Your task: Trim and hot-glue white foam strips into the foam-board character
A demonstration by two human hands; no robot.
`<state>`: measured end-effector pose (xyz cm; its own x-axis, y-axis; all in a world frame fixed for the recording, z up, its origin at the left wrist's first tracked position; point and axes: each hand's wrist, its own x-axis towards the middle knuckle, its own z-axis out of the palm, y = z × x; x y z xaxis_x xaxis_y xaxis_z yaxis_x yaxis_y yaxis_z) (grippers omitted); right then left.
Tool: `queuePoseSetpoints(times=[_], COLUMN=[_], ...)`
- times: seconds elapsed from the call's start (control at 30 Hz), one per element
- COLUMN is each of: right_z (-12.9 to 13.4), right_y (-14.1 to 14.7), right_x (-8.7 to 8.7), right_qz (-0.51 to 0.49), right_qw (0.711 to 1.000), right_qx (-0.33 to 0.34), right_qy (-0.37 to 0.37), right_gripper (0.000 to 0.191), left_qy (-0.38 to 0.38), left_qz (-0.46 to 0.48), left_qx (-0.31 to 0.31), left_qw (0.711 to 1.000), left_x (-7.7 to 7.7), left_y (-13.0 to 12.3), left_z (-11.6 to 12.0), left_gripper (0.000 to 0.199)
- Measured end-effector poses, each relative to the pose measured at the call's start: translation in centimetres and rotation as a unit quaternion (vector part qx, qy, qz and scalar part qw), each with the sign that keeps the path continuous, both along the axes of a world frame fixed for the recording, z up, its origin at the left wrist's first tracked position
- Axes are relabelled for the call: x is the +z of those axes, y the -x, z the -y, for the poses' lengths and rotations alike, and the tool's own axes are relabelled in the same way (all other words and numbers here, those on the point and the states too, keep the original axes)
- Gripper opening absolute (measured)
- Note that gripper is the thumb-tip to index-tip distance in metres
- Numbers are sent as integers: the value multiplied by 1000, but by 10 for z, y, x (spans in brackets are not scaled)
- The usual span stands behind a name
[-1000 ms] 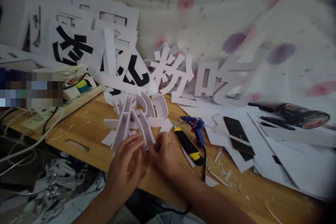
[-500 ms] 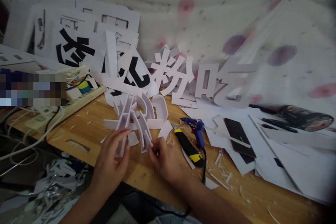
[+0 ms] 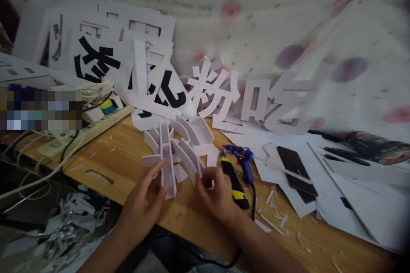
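Observation:
A hollow white letter (image 3: 165, 147), built of thin upright walls with its open side up, lies on the wooden table. My right hand (image 3: 216, 190) pinches the lower end of its curved stroke between thumb and fingers. On the other side, my left hand (image 3: 144, 202) has thumb and index finger apart, their tips resting against the straight stroke. Just right of my right hand lies a black and yellow utility knife (image 3: 235, 181), partly covered by that hand. A blue glue gun (image 3: 243, 160) with a black cord lies beside the knife.
Finished white letters (image 3: 213, 89) lean against the flowered sheet (image 3: 256, 21) at the back. A dark phone (image 3: 296, 170) rests on white sheets at right. A power strip (image 3: 92, 130) with cables sits at left. Scraps (image 3: 275, 217) litter the table (image 3: 118, 162).
The white letter has turned counterclockwise and shifted right, toward the knife. Both hands moved right with it, and my right hand now covers part of the knife.

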<state>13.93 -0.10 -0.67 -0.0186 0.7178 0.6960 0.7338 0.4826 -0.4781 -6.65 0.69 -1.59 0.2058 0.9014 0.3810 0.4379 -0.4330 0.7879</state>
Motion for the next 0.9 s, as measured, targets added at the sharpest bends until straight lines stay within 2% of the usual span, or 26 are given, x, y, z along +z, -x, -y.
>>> queuePoseSetpoints(times=[0.1, 0.2, 0.3, 0.4, 0.5, 0.63, 0.8, 0.9], right_z=[-2, 5, 19, 30, 32, 25, 18, 15], right_y=[-15, -20, -7, 12, 25, 31, 37, 39], right_x=[2, 6, 10, 13, 11, 2, -3, -4], right_qz=[-36, -52, 9, 82, 114, 130, 163, 142], right_qw=[998, 995, 998, 994, 991, 990, 986, 989], right_qx=[-50, -65, -18, 32, 38, 56, 19, -10], right_qy=[-34, -56, -64, -68, -55, -5, 23, 28], right_gripper=[8, 13, 22, 20, 17, 13, 16, 19], left_qy=[-41, -92, -127, -158, -187, -166, -167, -156], left_qz=[-69, -106, -106, -116, -136, -147, -155, -171], left_qx=[-48, -70, -83, -120, -160, -166, -157, -157], left_qw=[996, 988, 983, 973, 960, 961, 961, 960], left_x=[8, 11, 14, 22, 30, 34, 31, 33], left_y=[-5, -6, -6, -7, -9, -12, -11, -8], left_z=[3, 1, -10, -30, -54, -74, -70, -61], left_gripper=[42, 45, 45, 40, 44, 39, 33, 35])
